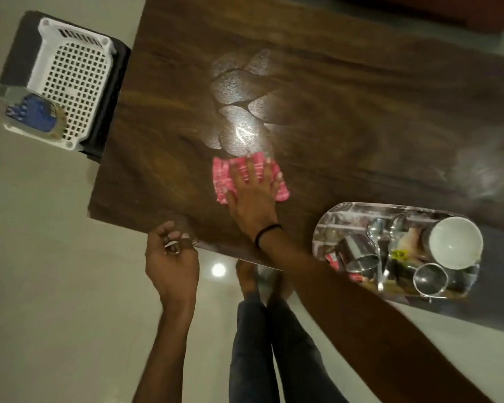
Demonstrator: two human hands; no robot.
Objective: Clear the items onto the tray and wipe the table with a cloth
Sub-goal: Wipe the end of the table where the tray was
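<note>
Head view, wiping stage. Right hand [253, 196]: fingers straight and spread, palm flat on pink cloth [220, 175], pressing it to table [346, 117] close to the near edge; the flat hold suits broad strokes. Left hand [172, 257]: fingers loosely curled, holding nothing, at the near edge, probably bracing. Tray [325, 228]: near right on the table, carrying white bowl [456, 242], steel cups [358, 254] and spoons [374, 228], so clearing looks done. Damp sheen [239, 112]: just beyond the cloth, likely wiped ground
</note>
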